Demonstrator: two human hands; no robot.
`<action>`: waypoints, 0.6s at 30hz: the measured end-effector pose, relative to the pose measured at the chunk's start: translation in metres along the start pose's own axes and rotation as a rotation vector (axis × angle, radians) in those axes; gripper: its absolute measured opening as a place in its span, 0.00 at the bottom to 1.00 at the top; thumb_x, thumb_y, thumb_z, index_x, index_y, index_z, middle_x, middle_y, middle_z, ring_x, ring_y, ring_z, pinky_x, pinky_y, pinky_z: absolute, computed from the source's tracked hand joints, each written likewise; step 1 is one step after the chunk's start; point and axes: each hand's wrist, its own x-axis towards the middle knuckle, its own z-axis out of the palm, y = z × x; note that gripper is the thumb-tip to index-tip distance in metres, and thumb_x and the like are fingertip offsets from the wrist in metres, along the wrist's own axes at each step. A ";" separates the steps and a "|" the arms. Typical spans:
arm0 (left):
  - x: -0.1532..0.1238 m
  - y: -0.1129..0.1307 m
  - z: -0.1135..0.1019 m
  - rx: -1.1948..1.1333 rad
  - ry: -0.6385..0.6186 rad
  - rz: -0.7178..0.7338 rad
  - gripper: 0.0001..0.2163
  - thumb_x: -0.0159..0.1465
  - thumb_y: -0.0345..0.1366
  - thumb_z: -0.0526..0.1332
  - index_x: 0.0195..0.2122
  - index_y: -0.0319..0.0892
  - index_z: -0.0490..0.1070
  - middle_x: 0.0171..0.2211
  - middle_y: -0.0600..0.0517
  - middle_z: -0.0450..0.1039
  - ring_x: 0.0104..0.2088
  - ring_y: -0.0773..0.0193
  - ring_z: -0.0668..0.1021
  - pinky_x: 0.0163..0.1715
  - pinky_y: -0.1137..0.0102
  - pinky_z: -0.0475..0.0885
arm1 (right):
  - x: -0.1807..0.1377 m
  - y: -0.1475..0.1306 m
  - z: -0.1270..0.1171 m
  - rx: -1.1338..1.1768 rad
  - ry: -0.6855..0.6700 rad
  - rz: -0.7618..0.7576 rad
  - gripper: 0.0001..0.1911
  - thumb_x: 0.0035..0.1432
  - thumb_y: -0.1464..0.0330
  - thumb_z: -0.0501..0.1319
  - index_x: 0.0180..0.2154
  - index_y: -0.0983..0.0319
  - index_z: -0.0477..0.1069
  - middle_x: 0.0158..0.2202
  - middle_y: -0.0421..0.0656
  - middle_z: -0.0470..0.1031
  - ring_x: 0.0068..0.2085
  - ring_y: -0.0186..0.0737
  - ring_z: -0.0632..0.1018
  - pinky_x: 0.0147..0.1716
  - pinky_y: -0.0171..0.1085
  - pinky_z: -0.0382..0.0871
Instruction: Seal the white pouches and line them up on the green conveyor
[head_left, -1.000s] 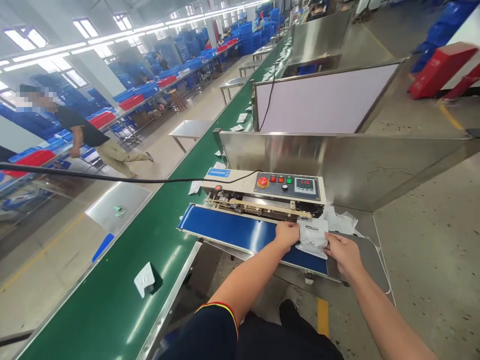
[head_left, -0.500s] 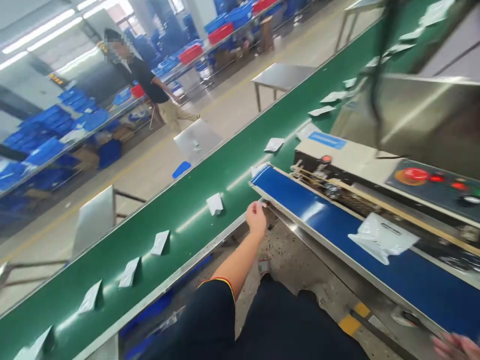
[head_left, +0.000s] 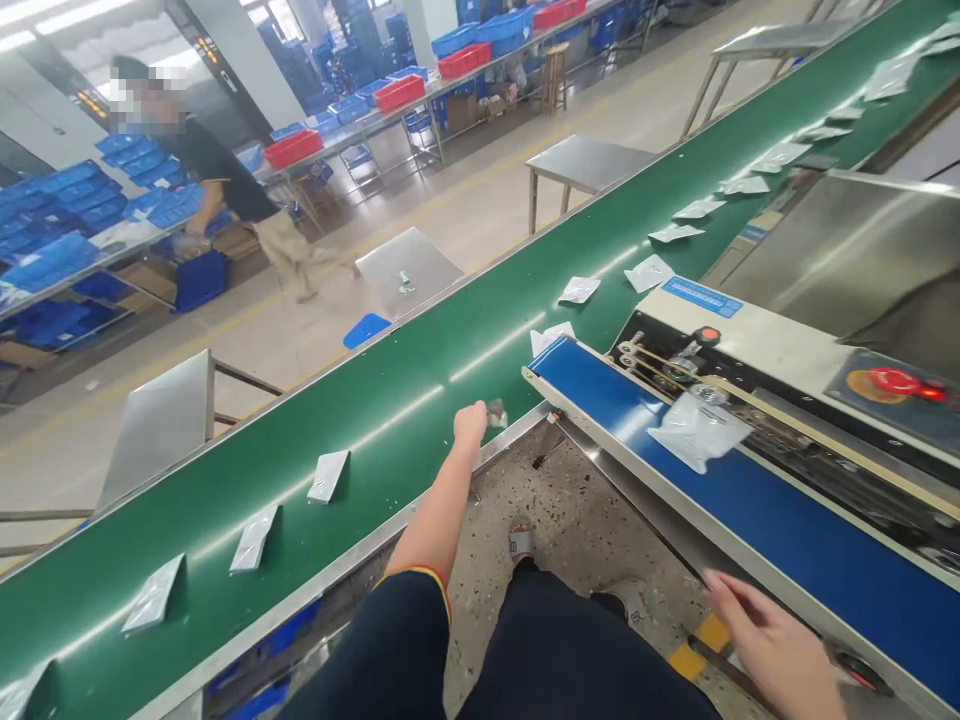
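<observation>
Both hands are working apart: my left hand is pinching a small pouch at the green belt edge, its long axis along the belt; my right hand is hanging open, farther off

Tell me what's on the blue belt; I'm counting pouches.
One clear pouch lies on the blue belt, its top edge at the sealer. The belt's far right end runs out of frame.

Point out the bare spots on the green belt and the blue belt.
Green conveyor belt: bare between the left hand and the nearest pouch; crowded with pouches towards both ends. Blue sealer belt: bare below the clear bag, towards the right hand.
</observation>
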 end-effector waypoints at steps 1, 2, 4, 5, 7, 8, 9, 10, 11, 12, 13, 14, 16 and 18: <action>-0.021 0.000 0.010 -0.007 -0.080 0.040 0.14 0.65 0.40 0.67 0.25 0.45 0.65 0.23 0.54 0.62 0.27 0.63 0.66 0.29 0.67 0.59 | 0.004 -0.021 0.008 0.014 -0.024 -0.032 0.29 0.58 0.34 0.63 0.37 0.48 0.88 0.38 0.50 0.89 0.32 0.65 0.87 0.26 0.58 0.85; -0.044 0.000 0.022 -0.017 -0.179 0.080 0.15 0.65 0.39 0.66 0.24 0.45 0.63 0.23 0.55 0.61 0.26 0.64 0.63 0.29 0.67 0.57 | 0.007 -0.041 0.017 0.054 -0.022 -0.109 0.30 0.59 0.35 0.63 0.42 0.50 0.88 0.45 0.50 0.89 0.39 0.65 0.89 0.35 0.59 0.88; -0.097 -0.005 0.047 -0.044 -0.381 0.145 0.14 0.62 0.38 0.65 0.24 0.45 0.62 0.23 0.56 0.60 0.26 0.66 0.61 0.28 0.68 0.55 | 0.014 -0.074 0.033 0.124 0.041 -0.343 0.32 0.62 0.38 0.66 0.52 0.54 0.86 0.58 0.51 0.86 0.55 0.67 0.87 0.53 0.62 0.86; -0.124 -0.008 0.060 -0.047 -0.490 0.168 0.13 0.61 0.37 0.65 0.24 0.45 0.62 0.23 0.56 0.60 0.26 0.66 0.61 0.28 0.68 0.55 | 0.017 -0.085 0.037 0.150 0.085 -0.462 0.31 0.64 0.40 0.67 0.54 0.56 0.85 0.61 0.53 0.84 0.59 0.66 0.84 0.59 0.63 0.82; -0.173 -0.012 0.084 -0.021 -0.672 0.228 0.12 0.61 0.38 0.62 0.23 0.45 0.61 0.24 0.56 0.59 0.26 0.65 0.62 0.29 0.68 0.58 | 0.023 -0.094 0.038 0.181 0.167 -0.616 0.25 0.70 0.45 0.65 0.53 0.57 0.85 0.62 0.53 0.83 0.62 0.63 0.83 0.64 0.61 0.79; -0.195 -0.013 0.095 0.007 -0.731 0.285 0.13 0.62 0.38 0.62 0.23 0.45 0.61 0.24 0.55 0.61 0.27 0.64 0.64 0.30 0.68 0.61 | 0.025 -0.093 0.033 0.201 0.211 -0.640 0.22 0.73 0.48 0.64 0.51 0.56 0.86 0.59 0.53 0.85 0.61 0.60 0.84 0.64 0.59 0.79; -0.213 -0.013 0.106 0.036 -0.758 0.373 0.13 0.64 0.39 0.61 0.23 0.45 0.62 0.26 0.54 0.64 0.29 0.62 0.68 0.32 0.68 0.65 | 0.026 -0.088 0.026 0.226 0.253 -0.630 0.20 0.75 0.50 0.62 0.48 0.56 0.86 0.57 0.52 0.86 0.59 0.57 0.85 0.63 0.57 0.80; -0.228 -0.012 0.116 0.058 -0.763 0.490 0.13 0.65 0.40 0.62 0.24 0.45 0.65 0.29 0.52 0.69 0.34 0.60 0.73 0.37 0.67 0.70 | 0.026 -0.080 0.016 0.255 0.291 -0.593 0.20 0.76 0.51 0.60 0.47 0.55 0.86 0.55 0.52 0.87 0.57 0.56 0.86 0.62 0.55 0.80; -0.241 -0.011 0.126 0.069 -0.759 0.620 0.13 0.67 0.41 0.62 0.26 0.44 0.69 0.35 0.48 0.75 0.41 0.56 0.77 0.44 0.64 0.73 | 0.024 -0.070 0.005 0.289 0.326 -0.529 0.21 0.76 0.50 0.60 0.46 0.55 0.86 0.54 0.51 0.87 0.56 0.55 0.86 0.61 0.54 0.81; -0.251 -0.010 0.137 0.068 -0.769 0.738 0.11 0.68 0.42 0.63 0.30 0.44 0.74 0.43 0.45 0.79 0.48 0.53 0.78 0.51 0.62 0.75 | 0.022 -0.058 -0.006 0.327 0.359 -0.445 0.22 0.75 0.48 0.60 0.46 0.56 0.86 0.52 0.51 0.88 0.54 0.56 0.86 0.60 0.53 0.81; -0.260 -0.010 0.148 0.061 -0.810 0.819 0.09 0.70 0.43 0.64 0.37 0.44 0.79 0.50 0.43 0.80 0.54 0.51 0.79 0.56 0.60 0.75 | 0.019 -0.046 -0.017 0.370 0.387 -0.345 0.24 0.73 0.45 0.62 0.46 0.56 0.86 0.50 0.51 0.88 0.52 0.56 0.87 0.59 0.52 0.82; -0.268 -0.011 0.161 0.058 -0.887 0.853 0.11 0.71 0.44 0.64 0.46 0.44 0.81 0.54 0.42 0.80 0.56 0.51 0.79 0.57 0.60 0.75 | 0.016 -0.033 -0.029 0.417 0.411 -0.235 0.26 0.70 0.43 0.63 0.46 0.57 0.86 0.48 0.51 0.88 0.50 0.56 0.87 0.56 0.50 0.83; -0.284 -0.017 0.191 0.114 -1.096 0.828 0.18 0.74 0.46 0.62 0.59 0.42 0.80 0.50 0.42 0.83 0.48 0.54 0.82 0.49 0.64 0.78 | 0.012 -0.005 -0.049 0.520 0.452 -0.018 0.31 0.62 0.38 0.67 0.44 0.58 0.87 0.43 0.51 0.88 0.44 0.56 0.87 0.49 0.47 0.84; -0.303 -0.025 0.224 0.247 -1.236 0.836 0.19 0.75 0.47 0.61 0.55 0.40 0.83 0.39 0.46 0.84 0.38 0.58 0.80 0.41 0.68 0.76 | 0.013 0.023 -0.067 0.630 0.501 0.145 0.34 0.52 0.37 0.71 0.41 0.60 0.86 0.38 0.50 0.88 0.40 0.55 0.86 0.41 0.44 0.84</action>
